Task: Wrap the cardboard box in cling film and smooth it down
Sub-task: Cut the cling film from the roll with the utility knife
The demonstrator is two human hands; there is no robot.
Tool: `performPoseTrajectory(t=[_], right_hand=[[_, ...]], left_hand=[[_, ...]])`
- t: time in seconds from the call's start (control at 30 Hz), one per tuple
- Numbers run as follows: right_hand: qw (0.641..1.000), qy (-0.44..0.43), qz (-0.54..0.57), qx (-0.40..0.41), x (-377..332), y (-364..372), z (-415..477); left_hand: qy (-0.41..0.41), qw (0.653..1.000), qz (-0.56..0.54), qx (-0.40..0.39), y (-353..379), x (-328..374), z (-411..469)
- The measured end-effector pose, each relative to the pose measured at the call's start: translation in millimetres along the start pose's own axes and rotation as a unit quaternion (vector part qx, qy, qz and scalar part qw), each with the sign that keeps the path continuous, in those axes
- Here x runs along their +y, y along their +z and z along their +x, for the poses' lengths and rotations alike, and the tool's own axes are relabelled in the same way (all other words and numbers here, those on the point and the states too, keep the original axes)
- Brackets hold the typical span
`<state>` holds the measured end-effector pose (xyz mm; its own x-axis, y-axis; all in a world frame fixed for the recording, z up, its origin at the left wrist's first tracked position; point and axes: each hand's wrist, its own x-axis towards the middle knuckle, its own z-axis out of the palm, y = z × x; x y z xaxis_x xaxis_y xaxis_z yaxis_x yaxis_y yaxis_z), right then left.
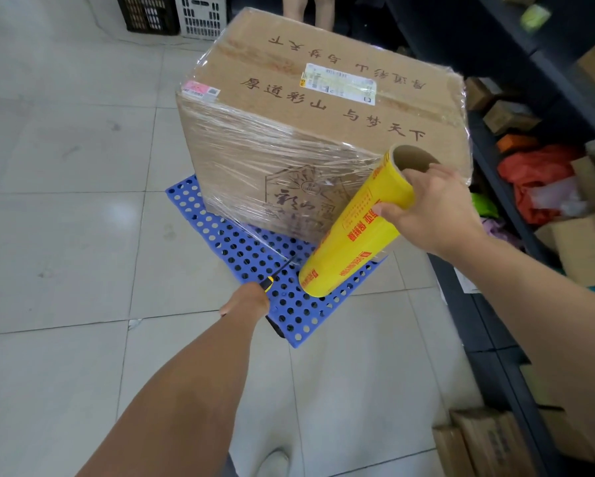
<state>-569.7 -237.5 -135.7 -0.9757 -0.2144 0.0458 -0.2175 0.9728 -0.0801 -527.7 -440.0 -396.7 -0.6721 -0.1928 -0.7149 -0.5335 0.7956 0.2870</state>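
A large cardboard box (299,108) with printed characters stands on a blue perforated plastic pallet (241,249). Clear cling film covers its sides. My right hand (433,208) grips the upper end of a yellow cling film roll (354,225), held tilted against the box's near right corner, with film stretched from roll to box. My left hand (247,299) holds a yellow-and-black utility knife (275,275), its blade pointing at the film's lower edge just above the pallet.
Dark shelving (516,187) with small boxes and coloured bags runs along the right. More cartons (478,442) sit at the bottom right. A black crate (148,13) and a white crate (201,15) stand at the back. Someone's legs (309,10) show behind the box. Tiled floor lies to the left.
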Motion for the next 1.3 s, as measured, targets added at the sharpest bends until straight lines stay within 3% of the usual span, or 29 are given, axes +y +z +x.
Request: performPoseTrajectory(t=[0.33,0.47,0.67,0.83,1.03,1.3], right_hand=[[0.998,0.04,-0.049,-0.015,-3,-4,-2],[0.997,0.047,-0.056,-0.014,-7,-6,-7],[0.992,0.051,-0.065,-0.09,-12,-22,-10],[0.989,0.064,-0.053,-0.118,-14,-32,-20],[0.988,0.079,-0.043,-0.127,-12,-38,-26],[0.986,0.093,-0.035,-0.135,-2,-36,-28]], left_hand=[[-0.036,0.998,0.041,0.024,14,-24,-29],[0.064,0.99,-0.031,0.12,0,-21,-46],[0.212,0.933,-0.158,0.244,-43,33,-89],[0.291,0.9,-0.181,0.27,-65,81,-103],[0.209,0.957,-0.078,0.186,-52,71,-83],[0.135,0.983,-0.014,0.124,-31,40,-61]])
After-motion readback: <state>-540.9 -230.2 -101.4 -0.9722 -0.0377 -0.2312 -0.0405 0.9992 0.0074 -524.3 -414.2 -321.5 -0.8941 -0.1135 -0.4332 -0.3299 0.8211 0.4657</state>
